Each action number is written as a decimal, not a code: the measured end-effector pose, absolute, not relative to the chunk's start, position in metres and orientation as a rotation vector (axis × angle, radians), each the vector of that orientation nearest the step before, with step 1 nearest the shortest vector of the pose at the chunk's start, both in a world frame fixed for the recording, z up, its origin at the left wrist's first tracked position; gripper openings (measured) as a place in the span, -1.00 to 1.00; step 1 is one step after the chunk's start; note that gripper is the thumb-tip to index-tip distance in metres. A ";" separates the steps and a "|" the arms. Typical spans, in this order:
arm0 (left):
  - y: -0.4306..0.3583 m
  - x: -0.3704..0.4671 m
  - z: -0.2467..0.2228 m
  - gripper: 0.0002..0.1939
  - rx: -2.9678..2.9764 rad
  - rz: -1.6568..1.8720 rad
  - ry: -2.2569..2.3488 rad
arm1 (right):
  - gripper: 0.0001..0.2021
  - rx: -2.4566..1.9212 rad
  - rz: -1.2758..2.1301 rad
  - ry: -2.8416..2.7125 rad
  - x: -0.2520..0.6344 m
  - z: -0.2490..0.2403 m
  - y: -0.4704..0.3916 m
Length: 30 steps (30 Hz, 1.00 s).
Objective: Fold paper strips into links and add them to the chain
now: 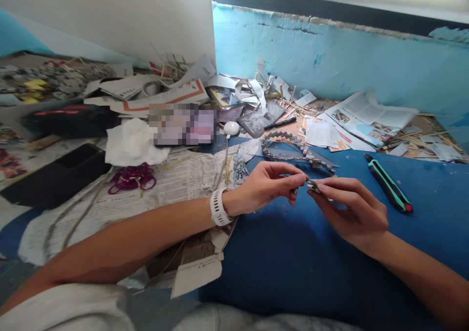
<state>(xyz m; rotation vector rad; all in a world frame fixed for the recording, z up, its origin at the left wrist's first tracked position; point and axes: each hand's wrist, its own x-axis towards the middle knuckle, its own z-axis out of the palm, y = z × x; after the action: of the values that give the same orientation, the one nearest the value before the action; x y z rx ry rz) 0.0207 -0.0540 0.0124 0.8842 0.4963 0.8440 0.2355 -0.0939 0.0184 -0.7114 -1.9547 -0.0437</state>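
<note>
My right hand (pixel 353 211) pinches a small grey-and-white folded piece (pixel 313 186) between thumb and fingers, above the blue tabletop (pixel 264 257). Close against it, the thumb and forefinger of my left hand (pixel 269 184) are pressed together, touching or almost touching the piece's left end. A small dark bit shows below those left fingers; what they grip is too small to make out. Just behind both hands lies a zigzag chain of grey links (pixel 271 149), with a clear triangular ruler (pixel 289 154) partly under it.
A green-and-black utility knife (pixel 389 183) lies to the right. At left are newspaper (pixel 183 174), purple cord (pixel 132 178), a crumpled tissue (pixel 130 143) and a long black case (pixel 54 174). Paper scraps and thin sticks (pixel 289 108) litter the back, below the blue wall (pixel 348 67).
</note>
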 end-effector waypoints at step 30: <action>-0.055 0.019 0.015 -0.78 0.886 0.775 0.477 | -0.50 -0.709 -0.016 -2.030 0.239 0.015 -0.097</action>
<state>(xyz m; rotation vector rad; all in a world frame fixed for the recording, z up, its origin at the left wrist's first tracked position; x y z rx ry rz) 0.0192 -0.0554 0.0151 0.8856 0.4768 0.7750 0.2395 -0.0966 0.0155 -0.7089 -2.0302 -0.0160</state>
